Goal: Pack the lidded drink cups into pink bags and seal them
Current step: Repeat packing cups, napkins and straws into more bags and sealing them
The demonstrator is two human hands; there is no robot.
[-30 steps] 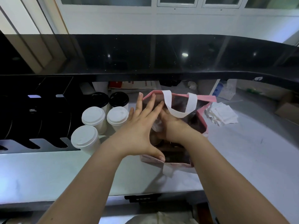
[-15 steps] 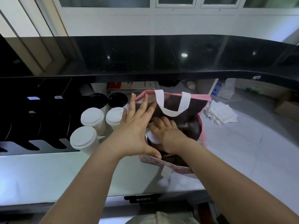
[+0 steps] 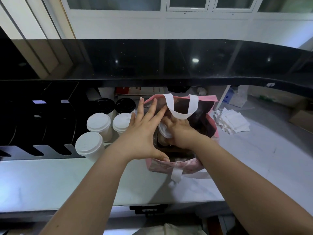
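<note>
Open pink bag (image 3: 214, 133) stands on counter (image 3: 50, 184). L hand (image 3: 144, 133) spread, fingers straight, pressed against bag's left rim w/ thumb on near rim; R hand (image 3: 180, 131) down inside bag, fingers curled over white-lidded cup (image 3: 164, 132) in bag's left part. Just left of bag: 3 white-lid cups (image 3: 98, 122), w/ 2 black-lid cups (image 3: 125, 105) behind.

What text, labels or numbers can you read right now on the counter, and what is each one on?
None can be read.
Red-and-white box under the counter: red print, too blurred.
Blue-and-white pack: label too blurred.
White lids: embossing too faint.
Bag: no print shows.
Cup in the bag: lid shows no print.
</note>
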